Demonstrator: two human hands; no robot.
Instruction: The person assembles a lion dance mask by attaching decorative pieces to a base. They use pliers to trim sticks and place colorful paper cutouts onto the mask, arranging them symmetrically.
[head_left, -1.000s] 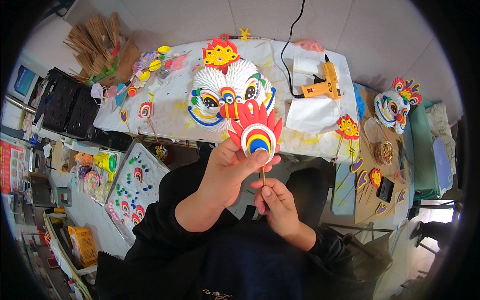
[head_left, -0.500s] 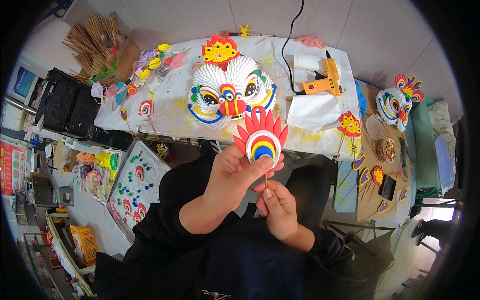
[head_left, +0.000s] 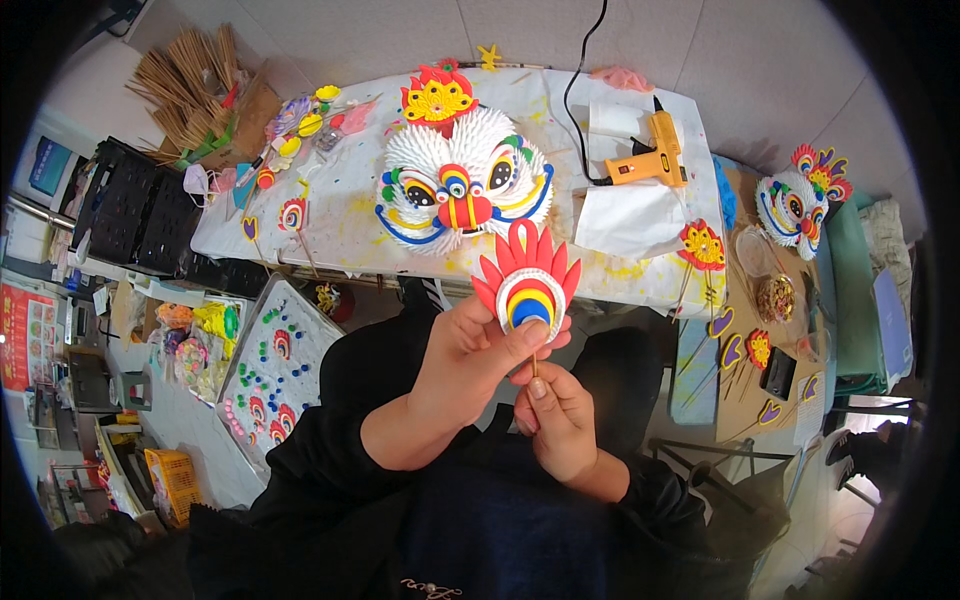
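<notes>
A round clay ornament [head_left: 533, 285] with red petals, a white rim and yellow, red and blue layers faces up between my hands. My left hand [head_left: 465, 365] pinches it, the thumb pressed over its lower blue part. From its underside comes a thin wooden stick [head_left: 535, 367], which my right hand [head_left: 560, 415] grips between thumb and fingers. Behind the ornament, on the table, lies a white lion-dance head [head_left: 465, 180] of layered clay with a red nose, black eyes and blue trim. A red and yellow crest [head_left: 438, 95] rises from its top.
A yellow hot glue gun [head_left: 650, 155] with a black cord lies on the white-covered table [head_left: 340, 215]. At left, a metal tray [head_left: 290, 345] holds small clay pieces. A box of wooden sticks [head_left: 240, 125] stands back left. Another lion head [head_left: 795, 205] and stick ornaments [head_left: 730, 350] are at right.
The view has shifted slightly. The ornament sits a little lower, nearer my right hand, and my hands keep the same hold. A dark shape has come in at the lower left edge.
</notes>
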